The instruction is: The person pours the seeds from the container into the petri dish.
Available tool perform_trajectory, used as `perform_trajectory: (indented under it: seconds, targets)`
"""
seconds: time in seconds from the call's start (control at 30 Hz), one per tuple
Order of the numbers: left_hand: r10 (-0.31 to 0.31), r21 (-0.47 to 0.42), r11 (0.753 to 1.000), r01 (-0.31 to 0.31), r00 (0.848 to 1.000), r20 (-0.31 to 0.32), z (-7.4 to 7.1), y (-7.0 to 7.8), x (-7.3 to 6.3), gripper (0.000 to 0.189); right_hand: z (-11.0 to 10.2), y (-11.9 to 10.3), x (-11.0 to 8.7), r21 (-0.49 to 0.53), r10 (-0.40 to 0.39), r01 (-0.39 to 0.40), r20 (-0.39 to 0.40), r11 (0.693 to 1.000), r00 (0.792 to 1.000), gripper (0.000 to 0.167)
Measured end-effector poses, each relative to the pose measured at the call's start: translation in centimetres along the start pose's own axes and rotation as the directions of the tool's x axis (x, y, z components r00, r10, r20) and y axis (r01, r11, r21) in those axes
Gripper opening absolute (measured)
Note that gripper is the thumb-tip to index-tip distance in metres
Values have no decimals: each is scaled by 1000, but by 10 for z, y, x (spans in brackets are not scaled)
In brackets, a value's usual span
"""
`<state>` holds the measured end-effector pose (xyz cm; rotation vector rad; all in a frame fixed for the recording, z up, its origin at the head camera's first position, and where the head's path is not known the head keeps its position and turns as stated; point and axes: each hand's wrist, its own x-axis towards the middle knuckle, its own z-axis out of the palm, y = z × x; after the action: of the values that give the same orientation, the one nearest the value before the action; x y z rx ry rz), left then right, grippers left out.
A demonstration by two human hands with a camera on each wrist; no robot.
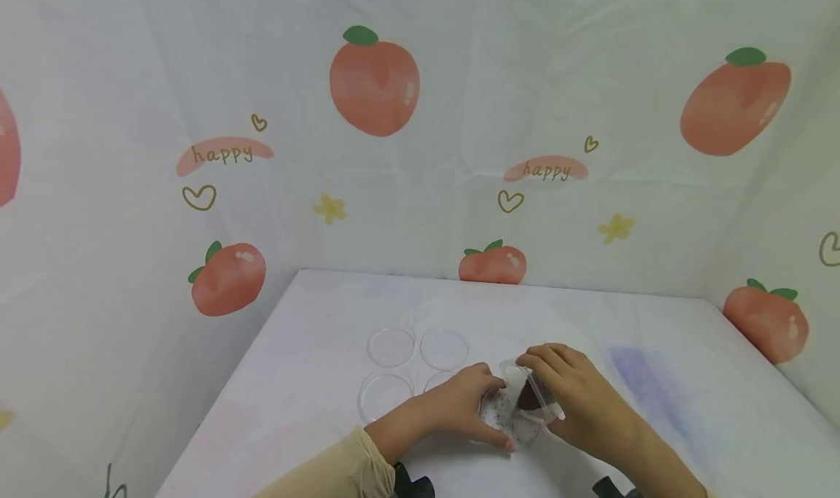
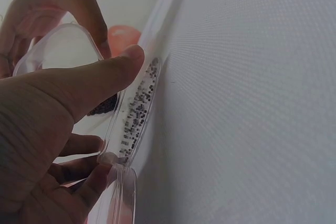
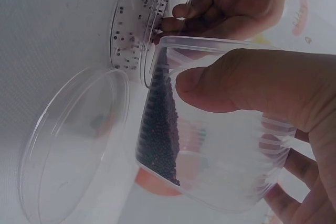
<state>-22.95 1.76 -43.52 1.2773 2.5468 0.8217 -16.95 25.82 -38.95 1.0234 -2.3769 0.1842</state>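
Observation:
My left hand [image 1: 459, 407] holds a clear petri dish [image 2: 126, 124] by its edge, thumb on one side and fingertips on the other. Small black beads [image 2: 139, 108] lie scattered across the dish's bottom. Close by on the right, my right hand [image 1: 584, 403] grips a clear plastic box [image 3: 226, 135], thumb against its wall. The box is tilted, and a mass of dark beads [image 3: 160, 129] has gathered along one side of it. A second round, clear piece overlaps the dish in the right wrist view; whether it is a lid, I cannot tell.
Several clear round dishes stand left of my hands, among them a back left dish [image 1: 391, 328] and a back right dish [image 1: 445, 329]. Another clear dish [image 3: 31, 129] lies near the box. A fruit-printed curtain [image 1: 420, 192] borders the white table [image 1: 315, 403].

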Motion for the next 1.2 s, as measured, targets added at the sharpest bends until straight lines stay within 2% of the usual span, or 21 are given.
perform_trajectory:
  seconds: [0.33,0.5,0.7,0.97,1.2]
  targets:
    - [15,19,1000,-15,1000,-8,5,-7,3,87,4,1,1,1,-26,26,-38,1000,999,99]
    - [-1,8,1000,1,1000,-6,8,-11,5,89,6,2,0,-7,-28,27,-36,1000,999,98]
    - [-17,5,1000,17,1000,0,9,-10,7,89,8,5,-2,-2,-10,10,-10,1000,1000,100]
    - [-35,-8,999,35,999,6,6,-6,4,87,7,3,-1,-3,-19,19,-15,1000,1000,99]
    - [-5,-1,1000,5,1000,-5,2,-1,1,85,-6,0,3,-4,-2,2,-9,1000,1000,102]
